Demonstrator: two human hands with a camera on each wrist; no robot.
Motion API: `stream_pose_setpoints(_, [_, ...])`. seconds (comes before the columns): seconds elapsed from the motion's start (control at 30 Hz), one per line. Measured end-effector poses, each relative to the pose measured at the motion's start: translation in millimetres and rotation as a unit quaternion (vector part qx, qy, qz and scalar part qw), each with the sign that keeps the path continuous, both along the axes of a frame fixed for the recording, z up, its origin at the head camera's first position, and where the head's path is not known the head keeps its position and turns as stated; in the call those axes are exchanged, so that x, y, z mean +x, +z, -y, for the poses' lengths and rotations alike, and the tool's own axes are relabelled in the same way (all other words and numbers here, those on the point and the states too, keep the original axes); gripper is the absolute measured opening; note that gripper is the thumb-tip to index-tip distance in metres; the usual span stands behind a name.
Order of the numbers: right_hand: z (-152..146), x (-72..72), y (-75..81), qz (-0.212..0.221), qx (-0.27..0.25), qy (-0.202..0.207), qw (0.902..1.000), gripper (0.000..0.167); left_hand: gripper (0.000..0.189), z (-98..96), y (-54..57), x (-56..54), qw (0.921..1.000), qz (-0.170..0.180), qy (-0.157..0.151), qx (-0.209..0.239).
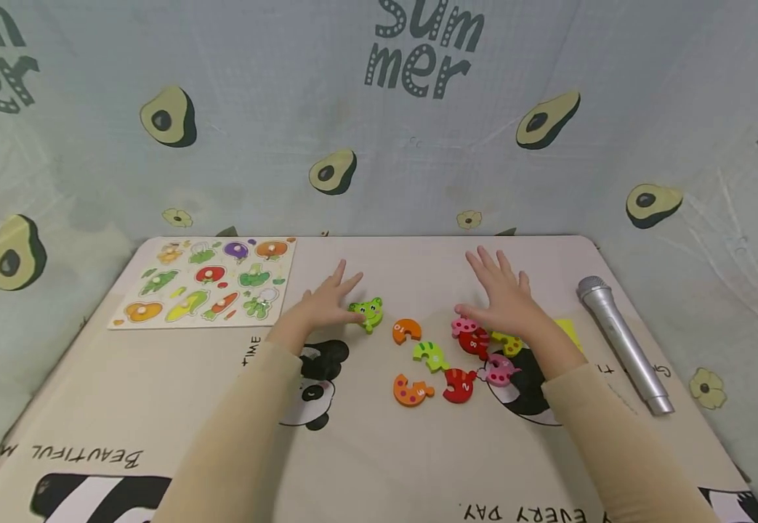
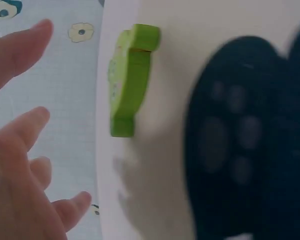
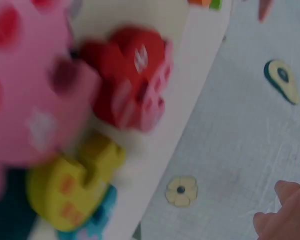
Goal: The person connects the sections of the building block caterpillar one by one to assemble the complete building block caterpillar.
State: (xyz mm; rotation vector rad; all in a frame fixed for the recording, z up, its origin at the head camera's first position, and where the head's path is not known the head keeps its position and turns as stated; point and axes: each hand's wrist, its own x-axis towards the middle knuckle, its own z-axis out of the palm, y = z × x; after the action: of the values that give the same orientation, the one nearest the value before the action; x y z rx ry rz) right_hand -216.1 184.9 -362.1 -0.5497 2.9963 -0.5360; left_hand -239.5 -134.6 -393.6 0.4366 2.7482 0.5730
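Observation:
My left hand [image 1: 328,301] is held with fingers spread beside a green frog-head block [image 1: 368,314]; its thumb tip overlaps the block's edge in the head view. In the left wrist view, the frog-head block [image 2: 136,82] rests on the table, apart from the fingers. Fingers spread wide, my right hand [image 1: 504,299] hovers over a cluster of blocks and grips none. Around it lie a pink spotted block [image 1: 464,326], a red striped one [image 1: 474,343], a yellow spotted one [image 1: 508,343] and a pink one [image 1: 501,370]. A blue block [image 3: 104,212] shows in the right wrist view.
Between the hands lie orange curved blocks [image 1: 411,391], a green striped block [image 1: 430,356] and a red one [image 1: 460,386]. A vegetable picture board [image 1: 185,314] lies at the back left. At right is a silver microphone [image 1: 627,345]. A printed curtain [image 1: 379,196] hangs behind the table.

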Motion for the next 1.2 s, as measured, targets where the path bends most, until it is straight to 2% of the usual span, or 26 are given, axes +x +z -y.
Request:
stream_pose_setpoints(0.07, [-0.9, 13.2, -8.1, 0.006, -0.012, 0.011, 0.9999, 0.095, 0.084, 2.5, -6.1, 5.8, 0.9998, 0.018, -0.006, 0.008])
stream_pose_setpoints(0.2, [-2.3, 38.4, -24.6, 0.012, -0.040, 0.028, 0.9987, 0.099, 0.081, 3.7, -16.4, 14.9, 0.9993, 0.032, -0.016, 0.007])
stream_pose_setpoints(0.37, [-5.9, 65.3, -40.9, 0.028, -0.070, 0.049, 0.9959, 0.102, 0.081, -0.7, -23.4, 17.4, 0.9994, 0.031, -0.010, 0.009])
stream_pose_setpoints(0.47, [-7.8, 75.9, -45.7, 0.061, -0.091, 0.054, 0.9925, 0.099, 0.080, -1.1, -27.4, 15.3, 0.9993, 0.029, -0.008, 0.024])
stream_pose_setpoints(0.67, [-12.4, 84.6, -51.7, 0.128, -0.116, 0.045, 0.9840, 0.090, 0.074, 2.9, -37.8, 11.4, 0.9969, 0.020, -0.009, 0.076])
stream_pose_setpoints(0.9, [-9.3, 87.5, -52.4, 0.132, -0.120, 0.070, 0.9815, 0.088, 0.070, 7.9, -44.8, 14.5, 0.9938, 0.003, 0.000, 0.111])
stream_pose_setpoints(1.07, [-9.4, 86.1, -52.7, 0.136, -0.061, 0.074, 0.9860, 0.076, 0.066, 5.8, -44.8, 10.7, 0.9947, -0.008, -0.003, 0.102])
stream_pose_setpoints(1.2, [-8.8, 84.7, -53.7, 0.121, -0.023, 0.084, 0.9888, 0.067, 0.060, 4.7, -44.5, 7.5, 0.9965, -0.020, -0.007, 0.080])
